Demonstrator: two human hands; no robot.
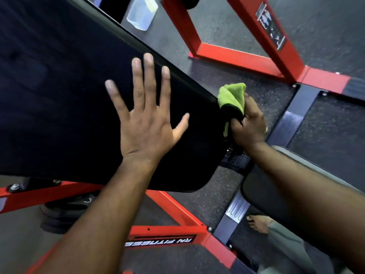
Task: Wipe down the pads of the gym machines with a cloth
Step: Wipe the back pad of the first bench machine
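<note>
Left hand (146, 119) lies flat, fingers spread, on the big black pad (59, 95), bracing it. Right hand (247, 123) grips the bunched green cloth (233, 98), pressed to the pad's right edge near its lower corner. To do this well: keep the brace firm, run the cloth along the edge w/ steady pressure, then overlap strokes across the face (unfold the cloth for more contact, probably). Red frame (237, 58) sits below.

Pad (59, 86) cut off at left and top edges, cloth (233, 99) partly buried in right hand (248, 125), frame label (270, 26) blurred beyond reading, bottle (142, 12) cropped at top.
</note>
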